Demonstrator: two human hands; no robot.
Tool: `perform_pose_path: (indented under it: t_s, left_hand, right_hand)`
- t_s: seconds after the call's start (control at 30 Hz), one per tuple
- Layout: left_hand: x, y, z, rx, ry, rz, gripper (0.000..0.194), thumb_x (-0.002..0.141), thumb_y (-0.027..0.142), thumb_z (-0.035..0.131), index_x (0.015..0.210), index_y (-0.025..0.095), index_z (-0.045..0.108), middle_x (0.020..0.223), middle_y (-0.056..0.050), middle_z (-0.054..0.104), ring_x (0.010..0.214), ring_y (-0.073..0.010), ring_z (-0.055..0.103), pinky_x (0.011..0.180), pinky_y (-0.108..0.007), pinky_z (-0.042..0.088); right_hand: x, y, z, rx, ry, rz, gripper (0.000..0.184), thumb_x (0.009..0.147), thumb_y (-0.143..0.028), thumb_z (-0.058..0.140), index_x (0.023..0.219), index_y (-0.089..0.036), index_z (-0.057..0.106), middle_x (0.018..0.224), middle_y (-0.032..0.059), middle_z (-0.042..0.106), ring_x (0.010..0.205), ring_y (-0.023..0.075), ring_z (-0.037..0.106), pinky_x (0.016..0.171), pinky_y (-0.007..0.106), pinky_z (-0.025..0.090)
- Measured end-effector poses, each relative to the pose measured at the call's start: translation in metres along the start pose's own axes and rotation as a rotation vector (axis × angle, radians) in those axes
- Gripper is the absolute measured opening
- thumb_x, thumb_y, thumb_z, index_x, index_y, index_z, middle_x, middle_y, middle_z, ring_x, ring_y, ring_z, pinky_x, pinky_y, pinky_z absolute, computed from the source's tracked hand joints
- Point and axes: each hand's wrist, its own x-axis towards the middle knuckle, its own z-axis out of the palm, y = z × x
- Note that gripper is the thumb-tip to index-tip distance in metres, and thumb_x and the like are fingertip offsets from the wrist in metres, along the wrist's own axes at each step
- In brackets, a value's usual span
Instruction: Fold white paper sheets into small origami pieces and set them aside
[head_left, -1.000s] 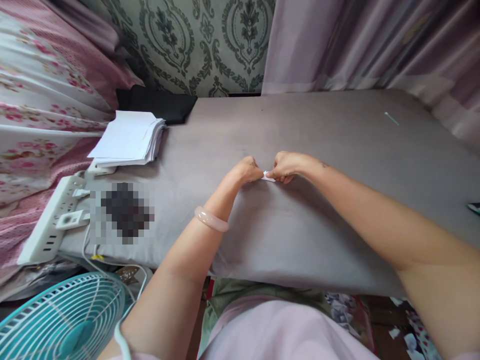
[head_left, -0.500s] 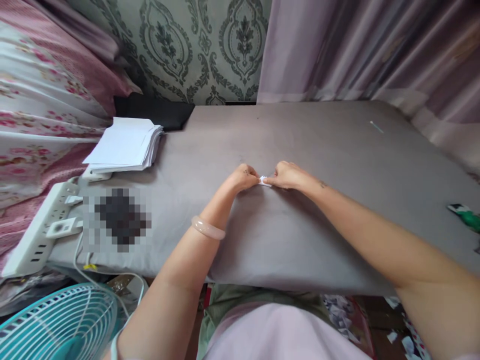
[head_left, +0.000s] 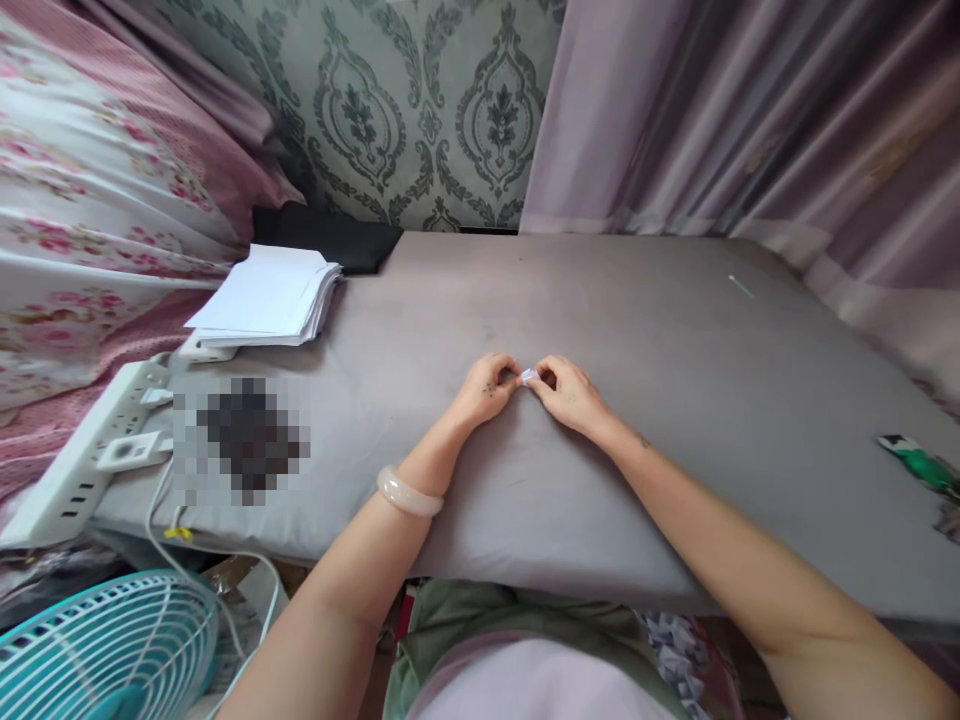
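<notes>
A small folded piece of white paper [head_left: 529, 377] sits between my two hands, over the middle of the grey-covered table [head_left: 645, 320]. My left hand [head_left: 489, 388] pinches its left side with thumb and forefinger; a pale bangle [head_left: 409, 493] circles that wrist. From the other side my right hand [head_left: 566, 390] grips the paper too, thumb against it and fingers curled. The exact folds are too small to make out.
A stack of white paper [head_left: 262, 293] lies at the left, before a black folded item [head_left: 330, 235]. Nearby are a white power strip [head_left: 82, 455] with cords and a blurred-out patch [head_left: 247, 440]. A turquoise fan [head_left: 112, 640] stands lower left. A green object [head_left: 919, 462] lies far right.
Both hands have turned from pressing the paper down on the table to pinching it upright between thumbs and fingers. The paper looks more compact. The camera view has shifted slightly.
</notes>
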Motion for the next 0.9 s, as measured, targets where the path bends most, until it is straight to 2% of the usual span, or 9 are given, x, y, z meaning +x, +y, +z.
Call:
perform_pose_path:
  t_s: [0.13,0.27,0.33,0.43,0.57,0.63,0.7,0.77,0.9]
  left_hand:
    - [-0.002,-0.001,-0.003,-0.168,-0.059,-0.019,0.017,0.084,0.031,0.061,0.091,0.015,0.063,0.062,0.004,0.049,0.058,-0.0084,0.041,0.057,-0.020,0.034]
    - [-0.001,0.002,-0.009,-0.402,-0.083,-0.019,0.041,0.076,0.043,0.071,0.103,0.013,0.063,0.080,-0.001,0.061,0.066,-0.0087,0.049,0.061,-0.020,0.038]
    - [-0.002,0.003,-0.011,-0.474,-0.139,-0.079,0.046,0.073,0.048,0.073,0.098,0.011,0.067,0.075,-0.001,0.060,0.063,-0.0085,0.047,0.058,-0.021,0.035]
    - [-0.003,0.006,-0.015,-0.560,-0.154,-0.217,0.041,0.066,0.047,0.078,0.085,0.010,0.072,0.061,0.002,0.055,0.054,-0.0065,0.041,0.053,-0.021,0.028]
    - [0.001,0.009,-0.016,-0.768,-0.069,-0.407,0.030,0.055,0.030,0.084,0.073,0.009,0.073,0.061,-0.001,0.058,0.056,-0.0061,0.045,0.055,-0.022,0.032]
    - [0.003,0.010,-0.016,-0.850,-0.047,-0.445,0.025,0.053,0.024,0.084,0.067,0.008,0.071,0.062,-0.002,0.059,0.057,-0.0064,0.048,0.057,-0.023,0.034]
    - [0.004,0.010,-0.015,-0.876,-0.034,-0.447,0.021,0.054,0.022,0.082,0.064,0.008,0.070,0.060,-0.001,0.058,0.056,-0.0065,0.047,0.057,-0.023,0.034]
    - [0.003,0.010,-0.014,-0.879,-0.025,-0.439,0.018,0.056,0.020,0.081,0.061,0.009,0.069,0.058,-0.001,0.058,0.056,-0.0069,0.048,0.056,-0.023,0.034]
    - [0.003,0.008,-0.011,-0.851,0.003,-0.416,0.014,0.060,0.017,0.077,0.058,0.008,0.067,0.055,-0.001,0.057,0.054,-0.0068,0.047,0.055,-0.023,0.034]
  right_hand:
    - [0.002,-0.001,-0.004,0.143,-0.010,-0.016,0.016,0.085,-0.036,0.053,0.084,-0.021,0.058,0.077,0.0002,0.063,0.067,0.0138,0.054,0.066,0.027,0.040]
    - [0.011,-0.002,-0.015,0.259,-0.071,-0.082,0.016,0.083,-0.036,0.055,0.085,-0.020,0.060,0.078,0.0004,0.065,0.068,0.0137,0.055,0.066,0.027,0.041]
    - [0.015,-0.002,-0.018,0.306,-0.098,-0.112,0.018,0.082,-0.038,0.057,0.084,-0.020,0.062,0.077,0.0006,0.065,0.068,0.0137,0.055,0.066,0.027,0.042]
    - [0.019,-0.001,-0.019,0.475,-0.164,-0.055,0.024,0.078,-0.043,0.063,0.082,-0.019,0.064,0.076,0.0010,0.065,0.067,0.0132,0.055,0.065,0.027,0.043]
    - [0.020,0.002,-0.020,0.865,-0.226,0.206,0.041,0.075,-0.057,0.066,0.088,-0.018,0.071,0.086,0.0060,0.069,0.074,0.0141,0.061,0.068,0.027,0.048]
    - [0.018,0.003,-0.020,0.946,-0.225,0.286,0.046,0.075,-0.062,0.065,0.086,-0.017,0.073,0.087,0.0080,0.071,0.076,0.0145,0.063,0.069,0.026,0.049]
    - [0.014,0.003,-0.019,0.924,-0.230,0.281,0.046,0.071,-0.061,0.069,0.083,-0.017,0.074,0.085,0.0085,0.071,0.077,0.0146,0.063,0.069,0.026,0.049]
    - [0.011,0.001,-0.017,0.867,-0.226,0.216,0.043,0.068,-0.057,0.074,0.081,-0.016,0.074,0.082,0.0073,0.071,0.074,0.0140,0.062,0.067,0.026,0.048]
    - [0.008,-0.006,-0.010,0.792,-0.142,0.116,0.037,0.065,-0.052,0.077,0.070,-0.016,0.070,0.066,0.0024,0.067,0.061,0.0106,0.056,0.060,0.025,0.043]
